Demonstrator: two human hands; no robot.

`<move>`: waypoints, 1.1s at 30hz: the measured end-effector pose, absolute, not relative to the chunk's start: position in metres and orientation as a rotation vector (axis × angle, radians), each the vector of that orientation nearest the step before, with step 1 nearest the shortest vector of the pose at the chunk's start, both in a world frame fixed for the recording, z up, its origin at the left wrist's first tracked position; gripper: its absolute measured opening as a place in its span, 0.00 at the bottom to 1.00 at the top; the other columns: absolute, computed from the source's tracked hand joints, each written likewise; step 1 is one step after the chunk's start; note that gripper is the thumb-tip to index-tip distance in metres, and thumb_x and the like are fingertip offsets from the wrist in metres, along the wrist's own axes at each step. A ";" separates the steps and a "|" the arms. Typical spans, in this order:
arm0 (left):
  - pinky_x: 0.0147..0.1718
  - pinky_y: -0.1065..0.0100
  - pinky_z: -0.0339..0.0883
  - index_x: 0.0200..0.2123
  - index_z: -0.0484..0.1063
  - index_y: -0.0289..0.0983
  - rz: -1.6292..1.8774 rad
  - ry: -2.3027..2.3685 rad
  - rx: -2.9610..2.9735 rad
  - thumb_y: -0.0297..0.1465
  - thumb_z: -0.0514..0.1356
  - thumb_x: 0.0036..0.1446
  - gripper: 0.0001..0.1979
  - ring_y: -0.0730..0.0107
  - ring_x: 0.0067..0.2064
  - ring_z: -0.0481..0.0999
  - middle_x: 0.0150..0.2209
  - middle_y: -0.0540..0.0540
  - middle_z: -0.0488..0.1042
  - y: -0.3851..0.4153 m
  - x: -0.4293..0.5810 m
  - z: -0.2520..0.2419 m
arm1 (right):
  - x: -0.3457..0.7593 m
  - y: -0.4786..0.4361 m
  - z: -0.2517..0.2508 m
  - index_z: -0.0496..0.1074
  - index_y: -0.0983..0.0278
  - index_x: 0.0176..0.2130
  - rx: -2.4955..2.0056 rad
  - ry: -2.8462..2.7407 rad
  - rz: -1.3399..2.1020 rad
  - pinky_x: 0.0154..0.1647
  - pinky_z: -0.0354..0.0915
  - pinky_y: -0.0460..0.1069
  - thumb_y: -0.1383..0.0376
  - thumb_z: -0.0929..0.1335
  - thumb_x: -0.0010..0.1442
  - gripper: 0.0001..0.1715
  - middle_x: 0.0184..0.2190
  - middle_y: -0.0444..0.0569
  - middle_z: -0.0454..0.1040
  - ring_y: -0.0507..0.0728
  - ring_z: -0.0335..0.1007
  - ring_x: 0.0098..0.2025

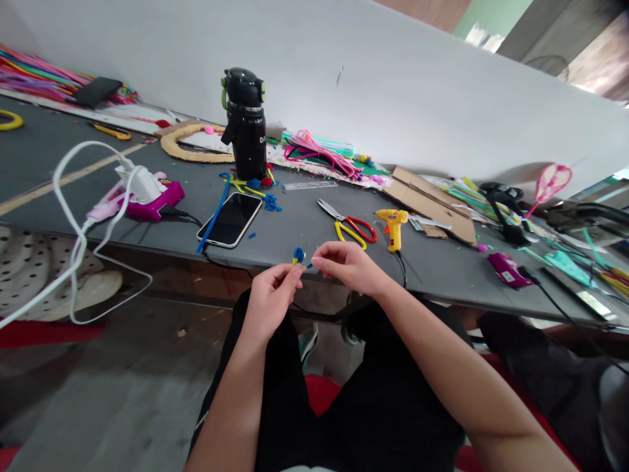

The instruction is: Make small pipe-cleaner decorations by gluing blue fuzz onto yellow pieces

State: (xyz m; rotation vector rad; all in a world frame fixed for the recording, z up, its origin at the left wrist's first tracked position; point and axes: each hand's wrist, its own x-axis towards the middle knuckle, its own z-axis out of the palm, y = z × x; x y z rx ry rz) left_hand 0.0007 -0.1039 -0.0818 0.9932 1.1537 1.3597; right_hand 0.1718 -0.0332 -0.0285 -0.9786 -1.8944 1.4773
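Near the table's front edge, my left hand [271, 294] pinches a small blue-and-yellow fuzzy pipe-cleaner flower [298, 254] between thumb and fingers. My right hand [346, 263] is closed at the fingertips on a short blue pipe-cleaner piece [309, 266], close beside the flower. Whether the two pieces touch is too small to tell. Beyond my hands lie scissors [343, 220] with red and yellow handles. A yellow glue gun [394, 229] stands to their right. On the left rests a phone [232, 220], with a long blue pipe cleaner [217, 211] across its left edge.
A black bottle [249, 141] stands behind the phone, with blue and yellow bits at its foot. A purple power strip [154, 202] with white cables sits left; another purple block [508, 270] is right. Cardboard [432, 203] and pipe-cleaner bundles [327, 154] line the wall.
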 end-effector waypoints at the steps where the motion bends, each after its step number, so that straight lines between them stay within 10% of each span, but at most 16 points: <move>1: 0.19 0.73 0.49 0.34 0.76 0.35 1.358 1.153 0.991 0.44 0.63 0.58 0.16 0.80 0.21 0.58 0.26 0.50 0.69 -0.104 0.000 -0.082 | 0.175 -0.032 -0.027 0.73 0.67 0.36 -0.977 -1.905 1.435 0.30 0.65 0.45 0.53 0.72 0.58 0.18 0.27 0.43 0.70 0.49 0.66 0.27; 33: 0.27 0.70 0.58 0.40 0.81 0.37 1.288 1.371 1.317 0.41 0.59 0.62 0.16 0.68 0.29 0.70 0.27 0.47 0.75 -0.109 -0.001 -0.077 | 0.168 -0.043 -0.029 0.74 0.65 0.35 -1.011 -2.098 0.913 0.29 0.61 0.46 0.57 0.69 0.63 0.13 0.30 0.46 0.73 0.50 0.64 0.29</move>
